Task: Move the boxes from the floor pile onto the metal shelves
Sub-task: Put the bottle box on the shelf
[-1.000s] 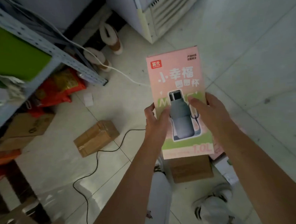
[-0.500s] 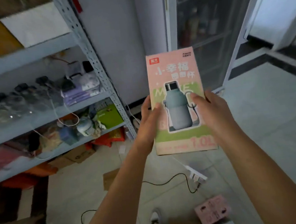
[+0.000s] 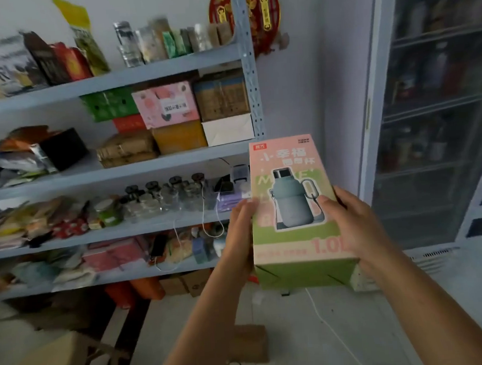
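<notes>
- Pinches the left edge of the tall pink-and-green box (image 3: 293, 207) with the left grip (image 3: 239, 233), a bare hand: thumb on the printed front, fingers behind and hidden.
- Wraps the right grip (image 3: 351, 226) round the right edge, thumb flat on the front beside the printed bottle, fingertips curled over the side, heel of the hand by the lower right corner.
- Holds the box upright in the air, right of centre in the frame, top leaning slightly away so the green underside shows; resting on nothing.
- Overlaps in the picture the right end of the metal shelves (image 3: 251, 81), beside the perforated post; touching or apart, cannot tell.
- Up and left of the box, on one shelf level: pink carton (image 3: 168, 104) stacked on an orange box (image 3: 179, 136), brown carton (image 3: 222, 98) on a white box (image 3: 227, 129), green box (image 3: 108, 103) further left.
- One level lower, left of the held box: a row of glass jars (image 3: 163, 196) with dark lids.
- Top centre, on the wall behind the post: a round red ornament (image 3: 262, 12).
- Right side of the frame: a glass-door cabinet (image 3: 434, 111).
- Bottom left, on the floor (image 3: 302, 335): a cardboard box (image 3: 47, 364); lower centre, a small brown box (image 3: 248, 344) partly behind the left forearm; beside it a white cable (image 3: 330, 327).
</notes>
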